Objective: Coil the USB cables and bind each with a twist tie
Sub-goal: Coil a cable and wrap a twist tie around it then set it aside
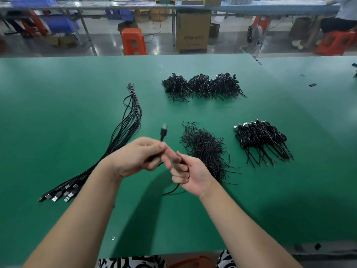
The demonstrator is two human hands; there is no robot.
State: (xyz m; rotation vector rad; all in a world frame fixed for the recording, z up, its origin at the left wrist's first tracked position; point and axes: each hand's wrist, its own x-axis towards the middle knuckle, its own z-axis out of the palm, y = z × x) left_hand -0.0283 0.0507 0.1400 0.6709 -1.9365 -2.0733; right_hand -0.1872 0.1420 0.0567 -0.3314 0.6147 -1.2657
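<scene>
My left hand (pixel 138 156) grips a black USB cable (pixel 163 133) just below its plug, which sticks up, blurred, above my fingers. My right hand (pixel 190 175) is closed around the same cable lower down, and the cable's tail (pixel 171 191) trails out beneath it onto the green table (pixel 58 93). A bundle of straight uncoiled cables (pixel 126 130) lies at the left with its plugs toward me. A heap of black twist ties (pixel 205 149) sits just right of my hands. Coiled, tied cables (pixel 260 138) lie at the right.
Three more heaps of coiled cables (pixel 202 86) lie farther back on the table. Small black scraps (pixel 312 84) sit at the far right. Beyond the table edge are an orange stool (pixel 133 41), a cardboard box (pixel 193 30) and another workbench where a person sits.
</scene>
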